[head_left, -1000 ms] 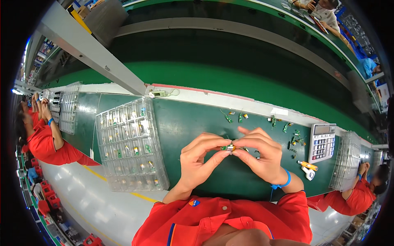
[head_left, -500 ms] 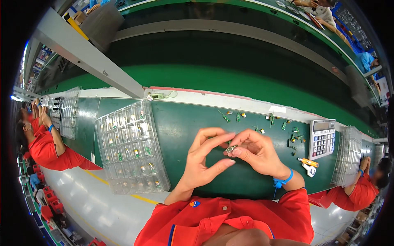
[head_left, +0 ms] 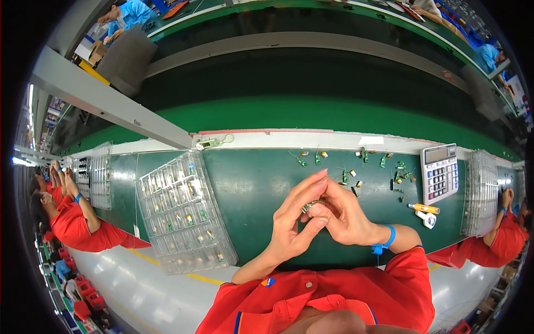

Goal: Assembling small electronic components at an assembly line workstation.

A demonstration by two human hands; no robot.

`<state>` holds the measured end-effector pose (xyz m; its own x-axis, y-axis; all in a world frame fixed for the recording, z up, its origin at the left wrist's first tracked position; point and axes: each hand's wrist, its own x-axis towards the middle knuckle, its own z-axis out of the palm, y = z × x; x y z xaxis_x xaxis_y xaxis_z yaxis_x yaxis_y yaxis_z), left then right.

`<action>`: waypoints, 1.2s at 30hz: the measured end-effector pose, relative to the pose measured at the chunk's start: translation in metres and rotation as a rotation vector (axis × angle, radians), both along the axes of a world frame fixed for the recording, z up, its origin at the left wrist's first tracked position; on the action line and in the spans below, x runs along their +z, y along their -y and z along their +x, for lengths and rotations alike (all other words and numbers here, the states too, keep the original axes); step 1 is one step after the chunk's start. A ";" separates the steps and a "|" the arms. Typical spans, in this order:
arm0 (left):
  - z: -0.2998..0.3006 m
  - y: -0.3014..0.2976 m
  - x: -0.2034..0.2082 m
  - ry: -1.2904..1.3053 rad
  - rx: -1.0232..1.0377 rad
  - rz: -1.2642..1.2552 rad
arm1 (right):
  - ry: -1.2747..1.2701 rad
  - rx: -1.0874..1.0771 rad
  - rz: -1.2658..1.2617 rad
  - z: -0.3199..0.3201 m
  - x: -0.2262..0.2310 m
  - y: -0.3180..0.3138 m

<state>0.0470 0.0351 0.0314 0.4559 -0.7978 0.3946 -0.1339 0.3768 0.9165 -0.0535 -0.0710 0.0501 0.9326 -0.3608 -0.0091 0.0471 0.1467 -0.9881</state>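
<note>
At the lower edge, red shirt (head_left: 311,298), cut off by the frame; small blue-orange badge (head_left: 268,283) on it, any lettering too small to read. Both forearms angle inward, hands meeting in a peak over the counter (head_left: 250,183), fingertips together at the top.

Right hand (head_left: 349,216): fingers bent over, thumb in, pinching a small circuit board (head_left: 308,206). Blue wristband (head_left: 385,239) on that wrist. Left hand (head_left: 296,221): fingers long and side by side, thumb standing off them near the right thumb; can't tell if it grips the board too. Board sits between the hands, mostly covered; only a green-and-metallic end shows.

Left of the hands: clear compartment tray (head_left: 228,255), small parts in its cells, glare blurs them. Right: white handheld tool (head_left: 428,220), type unclear, just beside an orange-barrelled tool (head_left: 424,208); calculator (head_left: 440,173) past them, key marks too small to read.

Farther back on the counter: loose green boards (head_left: 365,156) with wires, some overlapping. Red-shirted co-workers at left (head_left: 83,225) and right (head_left: 492,236), warped by the rim.
</note>
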 end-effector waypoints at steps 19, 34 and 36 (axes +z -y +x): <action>0.021 -0.013 0.004 -0.062 0.249 0.030 | -0.019 -0.118 -0.270 0.007 0.010 0.013; 0.020 -0.013 0.000 -0.353 0.141 0.080 | 0.411 -0.320 -1.240 0.010 0.000 0.014; 0.019 -0.013 0.001 -0.344 0.146 0.081 | 0.420 -0.338 -1.220 0.011 -0.002 0.014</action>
